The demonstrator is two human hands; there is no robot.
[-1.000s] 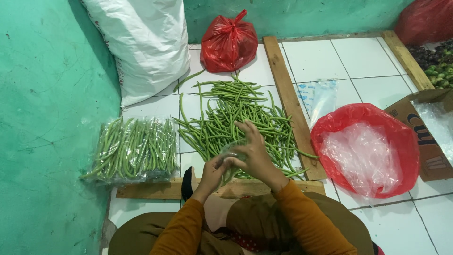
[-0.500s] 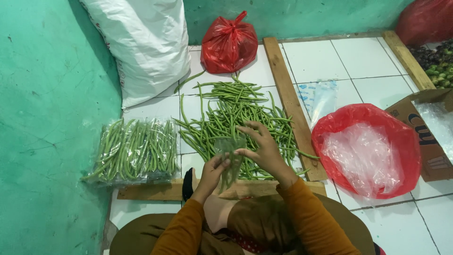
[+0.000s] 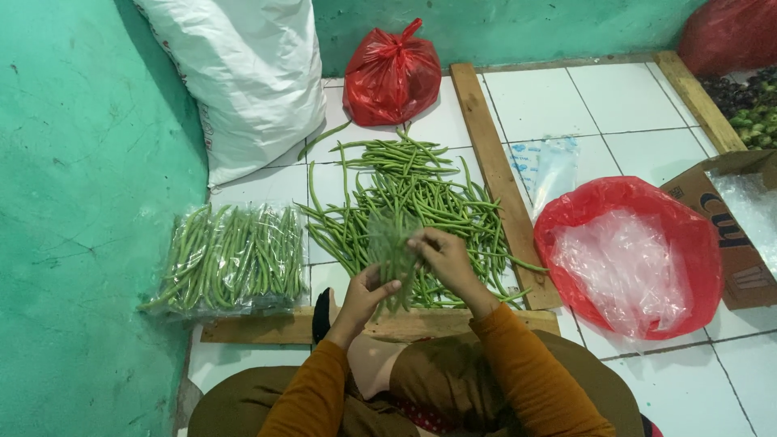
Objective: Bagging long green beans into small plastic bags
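A clear bag of beans (image 3: 392, 252), its plastic hard to make out against the loose green bean pile (image 3: 405, 202) behind it, is held just above the pile's near edge. The left hand (image 3: 364, 295) pinches the bag's lower part with fingers closed; the right hand (image 3: 445, 260) grips its side (fingertips partly hidden). Packed bean bags (image 3: 231, 259) lie left of the pile.

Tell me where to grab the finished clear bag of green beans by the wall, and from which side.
Grip the packed bag of beans across its middle, from above. It lies flat on the tiled floor, beans running lengthwise toward the sack, so fingers should probably close across the bundle. The green wall crowds its left; the side toward the loose bean pile is freer.
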